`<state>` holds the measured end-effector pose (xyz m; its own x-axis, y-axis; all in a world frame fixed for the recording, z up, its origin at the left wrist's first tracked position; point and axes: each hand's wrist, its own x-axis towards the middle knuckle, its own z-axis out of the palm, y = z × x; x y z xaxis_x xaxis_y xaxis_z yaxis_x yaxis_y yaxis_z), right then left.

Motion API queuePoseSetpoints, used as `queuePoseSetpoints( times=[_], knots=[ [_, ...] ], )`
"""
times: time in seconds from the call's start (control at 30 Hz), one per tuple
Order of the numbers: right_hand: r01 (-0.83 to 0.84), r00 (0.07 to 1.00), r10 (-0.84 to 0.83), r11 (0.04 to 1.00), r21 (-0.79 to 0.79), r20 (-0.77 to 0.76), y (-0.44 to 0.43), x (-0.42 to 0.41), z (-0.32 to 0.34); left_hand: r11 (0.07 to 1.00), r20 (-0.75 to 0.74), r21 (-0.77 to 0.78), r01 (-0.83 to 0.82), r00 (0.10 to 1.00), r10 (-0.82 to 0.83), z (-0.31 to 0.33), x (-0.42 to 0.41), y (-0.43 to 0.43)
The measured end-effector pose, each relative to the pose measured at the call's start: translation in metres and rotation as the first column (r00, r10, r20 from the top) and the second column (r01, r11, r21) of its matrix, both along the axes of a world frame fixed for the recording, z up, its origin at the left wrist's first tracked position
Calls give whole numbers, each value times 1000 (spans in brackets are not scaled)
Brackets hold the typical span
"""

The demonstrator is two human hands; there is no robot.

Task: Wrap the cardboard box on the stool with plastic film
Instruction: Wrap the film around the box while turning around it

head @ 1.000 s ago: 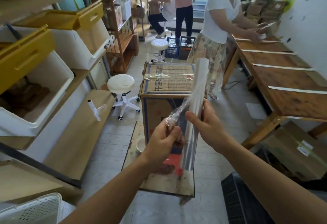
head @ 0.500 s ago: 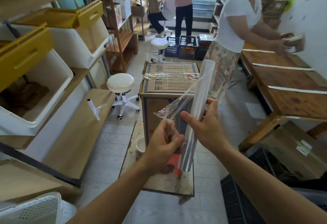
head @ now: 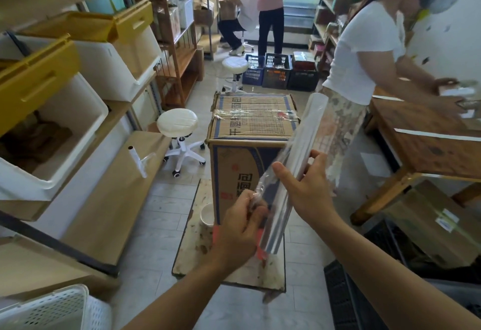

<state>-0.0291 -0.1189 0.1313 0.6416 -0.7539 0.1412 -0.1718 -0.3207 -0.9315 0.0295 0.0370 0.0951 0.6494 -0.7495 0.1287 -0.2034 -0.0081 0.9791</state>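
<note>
A tall cardboard box (head: 250, 124) with blue print stands upright on a low square stool (head: 192, 256); strips of clear film cross its top. In front of it I hold a long roll of plastic film (head: 299, 163) tilted up to the right. My right hand (head: 304, 186) grips the roll around its middle. My left hand (head: 242, 225) pinches the loose crumpled end of the film (head: 260, 189) near the roll's lower part, in front of the box's near face.
White round stools (head: 177, 124) (head: 235, 65) stand left and behind the box. Shelves with yellow-lidded white bins (head: 65, 111) line the left. A wooden table (head: 429, 144) and a person (head: 364, 51) working at it are on the right. Crates (head: 276, 72) and two more people stand at the back.
I have stepped closer to the box. My left hand drew the film end out and down from the roll; the roll tilted further right. The person at the table leaned right.
</note>
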Motion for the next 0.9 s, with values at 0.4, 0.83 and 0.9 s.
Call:
queuePoseSetpoints(
  times=[0.4, 0.83, 0.9],
  knots=[
    [61, 997, -64, 996, -70, -47, -2, 4, 9, 994, -148, -109, -22, 989, 6, 5, -5, 0],
    [-114, 992, 101, 974, 195, 75, 8, 2, 15, 950, -636, -300, -81, 760, -136, 14, -1, -7],
    [-168, 984, 158, 974, 152, 77, 10, -3, 14, 897, -703, -437, -60, 645, -299, 21, 3, -5]
  ],
)
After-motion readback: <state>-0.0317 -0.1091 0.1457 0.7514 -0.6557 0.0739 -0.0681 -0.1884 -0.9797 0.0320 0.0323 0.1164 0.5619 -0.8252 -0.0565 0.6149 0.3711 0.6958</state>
